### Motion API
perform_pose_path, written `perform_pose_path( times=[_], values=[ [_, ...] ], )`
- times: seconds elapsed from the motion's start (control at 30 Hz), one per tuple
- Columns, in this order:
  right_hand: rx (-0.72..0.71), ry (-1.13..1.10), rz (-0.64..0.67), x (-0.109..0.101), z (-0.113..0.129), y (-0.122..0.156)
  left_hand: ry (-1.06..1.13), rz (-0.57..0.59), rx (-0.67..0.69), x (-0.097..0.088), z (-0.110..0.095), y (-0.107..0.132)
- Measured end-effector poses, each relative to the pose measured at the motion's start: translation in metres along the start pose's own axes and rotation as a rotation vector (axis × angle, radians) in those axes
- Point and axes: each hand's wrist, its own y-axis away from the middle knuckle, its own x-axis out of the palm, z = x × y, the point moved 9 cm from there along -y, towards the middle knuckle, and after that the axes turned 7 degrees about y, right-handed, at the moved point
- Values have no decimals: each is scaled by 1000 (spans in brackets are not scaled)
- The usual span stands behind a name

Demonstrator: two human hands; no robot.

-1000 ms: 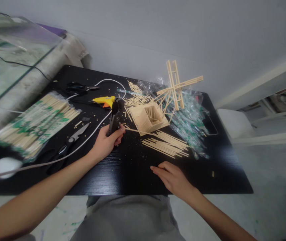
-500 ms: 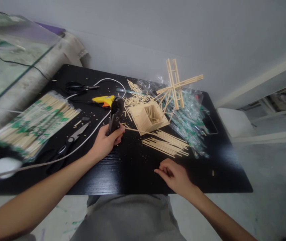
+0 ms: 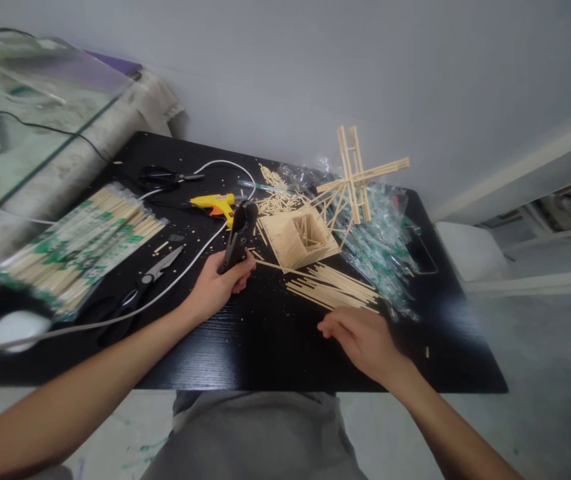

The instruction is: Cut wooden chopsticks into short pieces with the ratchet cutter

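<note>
My left hand (image 3: 218, 287) is closed round the handles of black cutting pliers (image 3: 239, 235), whose head points up and away over the black table (image 3: 265, 340). My right hand (image 3: 363, 340) hovers low over the table with its fingers curled in, just in front of a loose pile of bamboo sticks (image 3: 333, 288). Whether it holds anything is hidden. Behind the pile sits a small open box built of sticks (image 3: 300, 237), and a stick windmill cross (image 3: 355, 175) stands behind that.
A yellow glue gun (image 3: 213, 202) with a white cable (image 3: 175, 280) lies behind the pliers. Two pairs of scissors (image 3: 140, 287) (image 3: 163, 177), packs of wrapped chopsticks (image 3: 80, 247) and a white mouse (image 3: 13, 328) are at the left. Empty wrappers (image 3: 380, 250) litter the right.
My right hand has curled its fingers and moved right and forward toward the stick pile. My left hand still holds the pliers. The view has shifted slightly.
</note>
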Motion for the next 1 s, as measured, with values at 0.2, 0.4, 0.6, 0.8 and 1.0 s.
perform_pose_path(
  times=[0.2, 0.4, 0.6, 0.8, 1.0],
  values=[
    [17, 99, -192, 0, 17, -52, -184, 132, 20, 10, -4, 7],
    [220, -304, 105, 48, 2, -90, -429, 101, 169, 10, -14, 13],
    [244, -491, -81, 35, -9, -92, -790, -7, 347, 3, -33, 13],
    [273, -550, -128, 31, -12, -79, -995, 99, 427, 14, -29, 16],
    [296, -593, -93, 34, -11, -75, -1032, 135, 438, 16, -25, 18]
  ],
)
